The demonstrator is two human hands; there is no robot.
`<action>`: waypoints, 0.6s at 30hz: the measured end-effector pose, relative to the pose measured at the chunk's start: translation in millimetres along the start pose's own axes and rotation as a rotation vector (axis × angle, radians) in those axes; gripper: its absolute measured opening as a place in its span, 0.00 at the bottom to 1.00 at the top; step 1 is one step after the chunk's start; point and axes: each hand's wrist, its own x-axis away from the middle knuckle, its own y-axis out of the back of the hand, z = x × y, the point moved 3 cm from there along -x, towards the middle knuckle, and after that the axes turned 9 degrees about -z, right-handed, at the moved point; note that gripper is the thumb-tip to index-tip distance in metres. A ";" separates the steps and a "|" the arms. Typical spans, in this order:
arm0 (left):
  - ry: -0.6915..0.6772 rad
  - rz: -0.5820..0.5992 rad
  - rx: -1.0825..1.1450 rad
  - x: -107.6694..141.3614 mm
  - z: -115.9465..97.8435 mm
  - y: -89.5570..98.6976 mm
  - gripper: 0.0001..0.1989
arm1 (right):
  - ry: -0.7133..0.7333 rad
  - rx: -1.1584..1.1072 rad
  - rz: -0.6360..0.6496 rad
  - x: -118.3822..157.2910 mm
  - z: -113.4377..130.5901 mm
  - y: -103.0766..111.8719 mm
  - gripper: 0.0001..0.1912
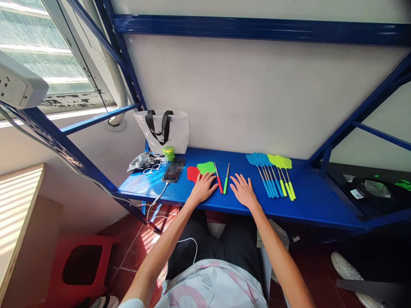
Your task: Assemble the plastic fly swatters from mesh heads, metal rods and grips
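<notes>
My left hand [203, 188] lies flat on the blue metal shelf [308, 205], fingers spread, just in front of a red fly swatter [193, 174] and a lime-green fly swatter [206, 167]. Their red handle [218, 184] and green handle [226, 179] run past my fingertips. My right hand [244, 191] rests palm-down beside those handles, holding nothing. To its right lie several blue fly swatters [265, 175] and several yellow-green fly swatters [282, 173], side by side.
At the shelf's left end stand a white tote bag [162, 131] with black handles and a green-capped container [168, 152]. A black plastic bag [144, 161] and a blurred object [174, 170] with a white cable lie nearby. A red stool [80, 267] stands on the floor below.
</notes>
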 end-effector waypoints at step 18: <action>0.004 -0.010 0.016 -0.7 -2.9 4.0 0.24 | -0.005 -0.007 0.003 0.3 4.0 5.0 0.34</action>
